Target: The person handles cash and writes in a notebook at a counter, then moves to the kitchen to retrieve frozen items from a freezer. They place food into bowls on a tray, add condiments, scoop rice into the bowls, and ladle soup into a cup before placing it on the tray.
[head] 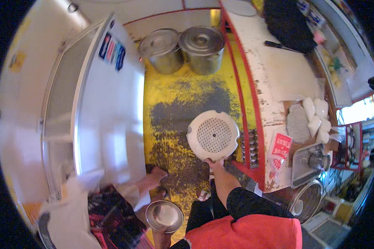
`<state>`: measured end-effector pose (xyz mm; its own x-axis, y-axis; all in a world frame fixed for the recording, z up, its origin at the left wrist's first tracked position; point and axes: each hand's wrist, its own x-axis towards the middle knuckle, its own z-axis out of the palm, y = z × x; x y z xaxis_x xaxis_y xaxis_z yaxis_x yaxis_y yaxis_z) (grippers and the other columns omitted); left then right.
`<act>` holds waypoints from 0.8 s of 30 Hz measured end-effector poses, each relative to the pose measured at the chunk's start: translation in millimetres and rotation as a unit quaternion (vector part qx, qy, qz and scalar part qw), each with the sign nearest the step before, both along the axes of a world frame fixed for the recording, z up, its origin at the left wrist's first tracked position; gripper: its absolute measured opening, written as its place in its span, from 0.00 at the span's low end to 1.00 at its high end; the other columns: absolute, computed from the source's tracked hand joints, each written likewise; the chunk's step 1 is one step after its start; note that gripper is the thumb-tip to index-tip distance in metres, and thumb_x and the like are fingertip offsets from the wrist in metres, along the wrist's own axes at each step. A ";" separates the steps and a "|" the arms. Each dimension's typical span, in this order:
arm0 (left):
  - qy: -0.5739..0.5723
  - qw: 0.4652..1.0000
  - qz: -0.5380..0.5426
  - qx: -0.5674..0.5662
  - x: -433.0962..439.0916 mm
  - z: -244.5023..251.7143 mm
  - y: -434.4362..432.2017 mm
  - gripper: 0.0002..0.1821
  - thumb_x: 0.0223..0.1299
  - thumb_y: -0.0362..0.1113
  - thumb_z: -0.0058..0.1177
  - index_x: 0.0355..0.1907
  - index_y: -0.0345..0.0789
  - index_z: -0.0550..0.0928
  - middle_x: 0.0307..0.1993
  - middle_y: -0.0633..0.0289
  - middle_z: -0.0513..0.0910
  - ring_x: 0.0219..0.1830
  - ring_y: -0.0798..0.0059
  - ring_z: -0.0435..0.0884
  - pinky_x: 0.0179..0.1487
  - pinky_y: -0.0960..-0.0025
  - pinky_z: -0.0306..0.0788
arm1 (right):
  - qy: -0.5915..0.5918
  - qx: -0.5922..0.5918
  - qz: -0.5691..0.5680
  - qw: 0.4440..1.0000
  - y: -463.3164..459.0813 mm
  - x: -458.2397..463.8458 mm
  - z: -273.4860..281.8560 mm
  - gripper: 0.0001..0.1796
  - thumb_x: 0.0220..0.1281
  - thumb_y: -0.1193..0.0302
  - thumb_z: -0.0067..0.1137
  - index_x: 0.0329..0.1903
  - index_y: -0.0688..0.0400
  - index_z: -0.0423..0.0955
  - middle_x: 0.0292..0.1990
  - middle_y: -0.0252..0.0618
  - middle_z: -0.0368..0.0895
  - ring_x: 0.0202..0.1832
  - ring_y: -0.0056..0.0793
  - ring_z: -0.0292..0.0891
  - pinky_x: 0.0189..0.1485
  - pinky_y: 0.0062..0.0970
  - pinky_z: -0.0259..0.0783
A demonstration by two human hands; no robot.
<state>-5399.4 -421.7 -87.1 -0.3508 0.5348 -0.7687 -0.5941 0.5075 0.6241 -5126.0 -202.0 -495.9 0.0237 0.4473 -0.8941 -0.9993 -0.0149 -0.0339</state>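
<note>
My right hand grips the near rim of a round white perforated plate, held out over the floor. Notches cut into the plate's edge, and small holes fill its middle around one larger centre hole. Low in the picture, my left hand holds a shallow steel bowl by its near rim. No contents can be made out in the bowl. A co-worker in dark and pink clothing, blurred, is close on the left beside the bowl.
Two lidded metal stockpots stand on the worn yellow floor ahead. A white refrigerator flanks the left. Along the right runs a red-edged counter bearing white packages and a metal tray.
</note>
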 end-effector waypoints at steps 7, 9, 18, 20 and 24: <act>-0.068 0.984 -0.153 0.061 -5.8 -0.5 194.0 0.36 0.57 0.19 0.47 0.68 0.42 0.59 0.62 0.51 0.69 0.56 0.51 0.77 0.52 0.43 0.78 | -0.547 -0.194 0.446 0.681 85.9 3.7 37.7 0.54 0.48 0.38 0.62 0.74 0.42 0.47 0.71 0.48 0.49 0.71 0.62 0.44 0.65 0.65 0.54; -0.022 0.971 -0.229 0.063 -10.7 -7.2 256.0 0.35 0.57 0.19 0.47 0.68 0.42 0.58 0.61 0.51 0.70 0.56 0.51 0.77 0.52 0.43 0.78 | -0.595 -0.199 0.535 0.566 117.5 -2.8 52.1 0.54 0.46 0.42 0.65 0.73 0.43 0.49 0.71 0.52 0.49 0.70 0.64 0.45 0.67 0.62 0.54; -0.042 0.874 -0.481 0.062 -17.7 2.6 596.7 0.37 0.55 0.20 0.53 0.67 0.44 0.59 0.59 0.53 0.71 0.52 0.56 0.79 0.44 0.54 0.84 | -0.517 -0.226 0.663 0.492 198.5 11.5 60.1 0.46 0.53 0.46 0.60 0.73 0.46 0.53 0.70 0.51 0.55 0.66 0.55 0.57 0.67 0.51 0.58; 0.015 0.854 -0.516 0.069 -19.3 16.9 664.4 0.34 0.55 0.23 0.55 0.64 0.41 0.59 0.56 0.52 0.71 0.50 0.55 0.80 0.43 0.56 0.83 | -0.467 -0.254 0.672 0.515 193.9 20.1 67.8 0.44 0.56 0.46 0.58 0.73 0.47 0.54 0.69 0.50 0.57 0.65 0.52 0.60 0.67 0.49 0.60; 0.087 0.786 -0.604 0.100 -2.2 33.0 784.6 0.30 0.55 0.28 0.59 0.58 0.36 0.61 0.51 0.51 0.74 0.44 0.61 0.82 0.40 0.60 0.83 | -0.455 -0.215 0.604 0.618 241.8 28.0 140.4 0.41 0.63 0.46 0.53 0.73 0.49 0.54 0.69 0.46 0.60 0.62 0.45 0.66 0.66 0.47 0.62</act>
<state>-5401.6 362.9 -54.1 0.4156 0.6621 -0.6235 0.3487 0.5172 0.7816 -5098.1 39.8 -355.5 0.4854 0.3548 -0.7990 0.1801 -0.9349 -0.3057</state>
